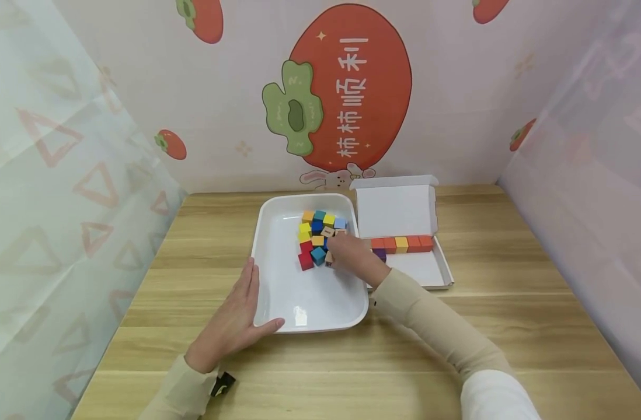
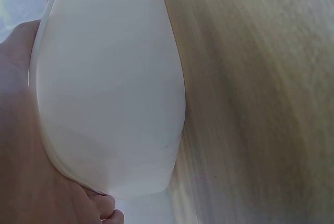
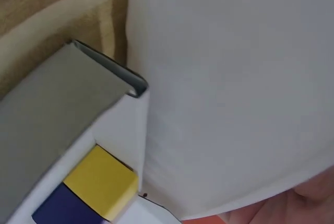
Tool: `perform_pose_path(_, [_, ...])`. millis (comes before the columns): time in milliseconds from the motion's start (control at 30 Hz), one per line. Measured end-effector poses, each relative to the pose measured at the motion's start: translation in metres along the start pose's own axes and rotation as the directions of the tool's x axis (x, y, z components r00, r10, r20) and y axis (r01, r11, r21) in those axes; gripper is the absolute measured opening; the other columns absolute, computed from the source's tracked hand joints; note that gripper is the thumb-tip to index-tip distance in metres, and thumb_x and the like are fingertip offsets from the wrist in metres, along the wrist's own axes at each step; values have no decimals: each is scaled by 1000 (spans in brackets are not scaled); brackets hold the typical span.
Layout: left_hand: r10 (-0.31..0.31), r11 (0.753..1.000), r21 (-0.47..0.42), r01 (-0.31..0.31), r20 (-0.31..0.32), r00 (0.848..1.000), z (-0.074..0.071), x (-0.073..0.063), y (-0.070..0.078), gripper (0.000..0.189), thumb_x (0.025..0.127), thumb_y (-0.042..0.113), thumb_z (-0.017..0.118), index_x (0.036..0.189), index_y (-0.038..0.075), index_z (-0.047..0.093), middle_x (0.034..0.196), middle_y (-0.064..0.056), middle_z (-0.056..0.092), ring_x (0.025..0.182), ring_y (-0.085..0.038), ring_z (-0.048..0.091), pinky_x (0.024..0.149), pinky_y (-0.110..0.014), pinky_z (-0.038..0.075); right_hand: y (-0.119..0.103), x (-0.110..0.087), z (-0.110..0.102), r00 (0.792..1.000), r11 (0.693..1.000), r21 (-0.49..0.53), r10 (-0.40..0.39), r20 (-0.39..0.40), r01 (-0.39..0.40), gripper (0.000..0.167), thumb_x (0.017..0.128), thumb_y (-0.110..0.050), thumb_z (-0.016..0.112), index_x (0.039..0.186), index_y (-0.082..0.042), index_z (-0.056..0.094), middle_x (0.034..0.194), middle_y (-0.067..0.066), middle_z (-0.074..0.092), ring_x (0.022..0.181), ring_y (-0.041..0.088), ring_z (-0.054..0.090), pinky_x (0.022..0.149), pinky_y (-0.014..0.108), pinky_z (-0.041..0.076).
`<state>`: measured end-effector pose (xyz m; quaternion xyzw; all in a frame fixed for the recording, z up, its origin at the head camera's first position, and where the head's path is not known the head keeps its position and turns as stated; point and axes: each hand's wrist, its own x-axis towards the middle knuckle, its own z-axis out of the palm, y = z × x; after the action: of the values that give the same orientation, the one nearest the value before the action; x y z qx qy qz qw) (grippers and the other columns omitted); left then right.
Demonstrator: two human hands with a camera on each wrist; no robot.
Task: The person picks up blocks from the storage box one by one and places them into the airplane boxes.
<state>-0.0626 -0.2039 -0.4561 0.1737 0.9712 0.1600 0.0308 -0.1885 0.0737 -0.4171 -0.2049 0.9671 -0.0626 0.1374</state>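
Note:
A white tray (image 1: 284, 297) lies on the table with many coloured cubes in it. My left hand (image 1: 231, 318) rests at its near left corner, fingers straight along the outer rim and thumb across the front edge. My right hand (image 1: 354, 256) reaches over the right rim with curled fingers, fingertips down among the cubes beside a plain wooden cube (image 1: 328, 232) and a teal cube (image 1: 317, 255). The hand hides its own fingertips, so I cannot tell whether they pinch a cube. In the right wrist view, part of the right hand (image 3: 308, 198) shows beyond the tray wall (image 3: 235, 88).
Right of the tray stands an open white cardboard box (image 1: 415, 271), lid (image 1: 396, 210) raised. A row of red and yellow cubes (image 1: 401, 244) lines its back, with a purple cube (image 1: 379, 254) in front. The right wrist view shows a yellow cube (image 3: 102, 179) in its corner.

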Motion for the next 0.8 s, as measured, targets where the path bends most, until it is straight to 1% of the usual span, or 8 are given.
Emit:
perform_pose_path(100, [-10, 1000, -8, 10, 13, 1000, 2, -1, 0, 127, 88, 76, 64, 169, 0, 3, 179, -15, -9, 166, -39, 11, 127, -58, 32, 1, 0, 3, 1000, 1000, 23, 3, 1, -3, 31, 92, -22, 84, 118, -8, 75, 116, 15, 72, 94, 24, 65, 89, 42, 66])
perform_pose_path(200, [-22, 1000, -11, 22, 22, 1000, 4, -1, 1, 127, 87, 76, 64, 169, 2, 2, 179, -14, -10, 166, -39, 11, 126, -58, 32, 3, -4, 0, 1000, 999, 46, -12, 3, 12, 23, 92, -21, 84, 109, -8, 75, 111, 13, 72, 95, 23, 63, 89, 39, 65])
perform_pose_path(300, [-23, 1000, -10, 23, 20, 1000, 5, -1, 1, 127, 87, 77, 64, 169, 2, 2, 179, -13, -10, 166, -39, 12, 126, -59, 33, 7, -9, -8, 999, 996, 81, -40, -6, 41, 17, 91, -22, 85, 99, -11, 75, 104, 8, 72, 95, 22, 61, 87, 36, 64])
perform_pose_path(400, [-18, 1000, -10, 18, 17, 1000, 5, 0, 0, 128, 87, 77, 64, 169, 2, 1, 179, -13, -11, 166, -39, 12, 126, -59, 33, 13, -17, -22, 997, 989, 131, -72, -24, 74, 14, 90, -20, 86, 95, -12, 76, 99, 5, 73, 95, 21, 61, 86, 33, 63])
perform_pose_path(500, [-16, 1000, -9, 16, 18, 1000, 4, 0, 0, 129, 86, 77, 64, 169, 3, 0, 179, -13, -11, 166, -39, 11, 126, -60, 33, 21, -26, -37, 994, 979, 175, -100, -40, 106, 15, 89, -19, 87, 99, -12, 78, 98, 4, 73, 94, 21, 62, 84, 31, 63])
perform_pose_path(633, [-20, 1000, -8, 21, 18, 1000, 2, 0, 0, 129, 86, 77, 65, 169, 2, 1, 179, -14, -9, 165, -40, 12, 125, -60, 34, 35, -39, -58, 990, 972, 192, -127, -61, 136, 21, 89, -18, 87, 106, -10, 80, 96, 3, 74, 88, 20, 62, 82, 29, 61])
perform_pose_path(800, [-27, 1000, -10, 27, 20, 999, 1, 1, 1, 129, 85, 77, 65, 169, 2, 2, 179, -15, -8, 165, -40, 13, 124, -61, 34, 56, -56, -74, 990, 971, 208, -101, -95, 119, 26, 88, -15, 86, 112, -7, 80, 96, 5, 75, 84, 20, 62, 79, 30, 62])
